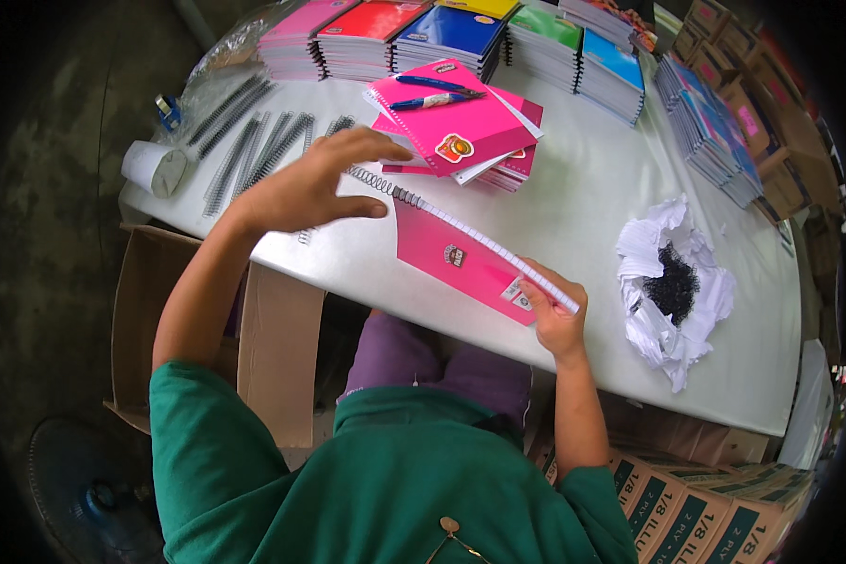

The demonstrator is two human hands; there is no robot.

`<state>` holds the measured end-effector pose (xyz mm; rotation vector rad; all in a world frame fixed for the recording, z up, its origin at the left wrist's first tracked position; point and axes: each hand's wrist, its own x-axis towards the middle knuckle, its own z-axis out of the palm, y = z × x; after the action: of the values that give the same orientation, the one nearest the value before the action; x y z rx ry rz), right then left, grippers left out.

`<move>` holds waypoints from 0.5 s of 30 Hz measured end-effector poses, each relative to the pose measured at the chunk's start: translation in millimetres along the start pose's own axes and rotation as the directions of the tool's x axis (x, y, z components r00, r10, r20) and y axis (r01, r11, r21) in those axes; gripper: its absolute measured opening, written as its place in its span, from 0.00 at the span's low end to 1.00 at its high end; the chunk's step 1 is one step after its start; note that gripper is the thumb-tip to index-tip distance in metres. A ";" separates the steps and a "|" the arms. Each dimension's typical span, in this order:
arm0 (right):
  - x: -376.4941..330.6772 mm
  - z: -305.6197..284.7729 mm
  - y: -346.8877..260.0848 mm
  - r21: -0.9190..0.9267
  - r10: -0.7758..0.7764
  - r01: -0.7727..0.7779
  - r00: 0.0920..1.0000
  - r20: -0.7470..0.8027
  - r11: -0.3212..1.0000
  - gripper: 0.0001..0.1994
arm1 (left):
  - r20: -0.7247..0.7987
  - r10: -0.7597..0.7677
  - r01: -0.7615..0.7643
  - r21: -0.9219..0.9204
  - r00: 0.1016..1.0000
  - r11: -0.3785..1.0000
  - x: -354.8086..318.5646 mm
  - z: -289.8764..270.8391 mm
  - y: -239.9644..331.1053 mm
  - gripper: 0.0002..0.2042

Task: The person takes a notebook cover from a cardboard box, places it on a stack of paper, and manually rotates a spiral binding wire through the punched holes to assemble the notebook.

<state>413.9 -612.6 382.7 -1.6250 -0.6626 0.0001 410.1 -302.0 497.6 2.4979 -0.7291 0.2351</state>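
A pink notebook (446, 254) lies on the white table (592, 188) in front of me, with a metal spiral coil (385, 186) partly threaded along its punched edge. My right hand (555, 315) grips the notebook's near corner. My left hand (315, 183) is at the coil's free end, fingers spread and rolling over it. Just beyond lies a small stack of pink notebooks (461, 132) with two blue pens (437, 91) on top.
Loose spiral coils (249, 141) lie at the left beside a paper roll (155, 167). Rows of coloured notebook stacks (461, 38) line the far edge. Crumpled white paper holding black scraps (672, 282) sits at right. Cardboard boxes (273, 348) stand below the table.
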 end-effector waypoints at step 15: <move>-3.2 25.9 -6.3 -0.206 -0.453 0.446 0.891 0.017 0.871 0.16 | -0.200 0.499 -0.221 0.717 0.843 0.661 -66.0 115.4 -24.3 0.48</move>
<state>399.0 -590.3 382.5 -1.6264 -1.0329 -0.4495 370.1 -315.8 369.3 2.7656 -1.1288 1.3289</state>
